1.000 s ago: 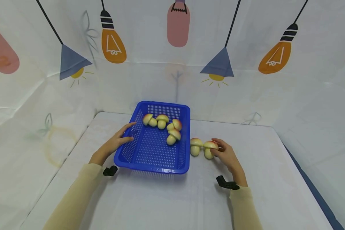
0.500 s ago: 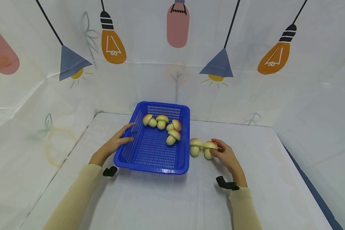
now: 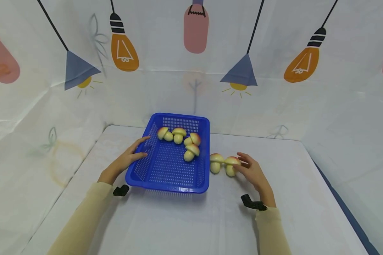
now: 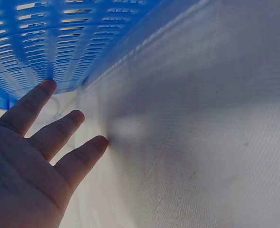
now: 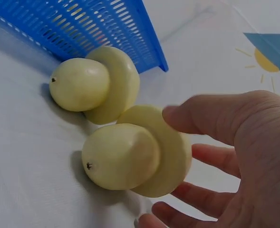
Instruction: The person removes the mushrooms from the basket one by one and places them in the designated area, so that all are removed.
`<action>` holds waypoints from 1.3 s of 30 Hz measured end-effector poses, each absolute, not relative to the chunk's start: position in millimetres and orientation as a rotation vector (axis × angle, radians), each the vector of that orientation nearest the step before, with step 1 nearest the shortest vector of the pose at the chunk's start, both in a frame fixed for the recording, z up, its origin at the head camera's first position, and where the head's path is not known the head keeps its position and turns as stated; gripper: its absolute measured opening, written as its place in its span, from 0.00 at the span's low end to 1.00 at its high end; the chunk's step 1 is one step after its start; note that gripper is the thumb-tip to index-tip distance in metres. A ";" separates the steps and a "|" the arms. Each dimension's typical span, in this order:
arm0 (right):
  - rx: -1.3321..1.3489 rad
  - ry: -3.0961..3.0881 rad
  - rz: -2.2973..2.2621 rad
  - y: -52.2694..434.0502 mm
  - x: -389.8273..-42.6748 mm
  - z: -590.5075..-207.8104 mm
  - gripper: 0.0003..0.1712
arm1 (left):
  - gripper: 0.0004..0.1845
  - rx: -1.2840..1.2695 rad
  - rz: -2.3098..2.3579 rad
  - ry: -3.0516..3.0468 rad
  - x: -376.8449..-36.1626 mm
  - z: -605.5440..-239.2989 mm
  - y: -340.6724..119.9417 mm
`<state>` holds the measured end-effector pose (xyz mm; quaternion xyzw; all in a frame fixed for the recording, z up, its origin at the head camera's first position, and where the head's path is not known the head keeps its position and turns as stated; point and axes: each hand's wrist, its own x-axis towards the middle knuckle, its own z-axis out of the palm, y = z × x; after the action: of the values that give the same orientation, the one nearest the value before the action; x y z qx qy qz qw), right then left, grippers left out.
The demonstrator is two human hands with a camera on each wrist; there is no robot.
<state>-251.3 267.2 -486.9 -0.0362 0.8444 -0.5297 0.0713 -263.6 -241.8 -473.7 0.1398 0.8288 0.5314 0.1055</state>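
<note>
1. Nearest the camera, two cream-coloured sleeves were seen reaching forward over the white cloth-covered table, with a small black strap piece at each wrist.
2. The right hand was held beside the nearer pale yellow toy mushroom with a reddish cap; its fingers were spread and lightly curved around the cap. From the head view contact could not be judged; the right wrist view showed the thumb against the cap rim of this mushroom and the other fingers under it, with no firm pinch visible.
3. A second toy mushroom of the same kind lay just beside the first, cap to cap, close to the right wall of the blue perforated plastic basket. Only the right wrist view showed the pale undersides and stems of both.
4. The left hand was laid against the basket's left wall with fingers straight and slightly apart. In the left wrist view the fingertips were seen reaching toward the blue mesh.
5. Farther back, four more toy mushrooms lay inside the basket near its far right corner.
6. Behind, a white backdrop printed with lamps and bulbs was seen.
</note>
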 end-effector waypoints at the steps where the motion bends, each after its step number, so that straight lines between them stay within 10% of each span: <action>1: -0.113 2.538 -1.594 267.7 -250.9 -486.1 0.40 | 0.39 0.415 1.566 2.443 -263.5 -473.8 -242.0; 39: -0.098 2.643 -1.620 224.7 -266.2 -422.8 0.58 | 0.39 0.400 1.535 2.436 -265.0 -472.6 -244.0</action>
<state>-266.2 224.7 -422.8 -0.0317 0.8520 -0.5222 0.0203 -265.0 -244.0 -472.6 0.1367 0.8322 0.5245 0.1171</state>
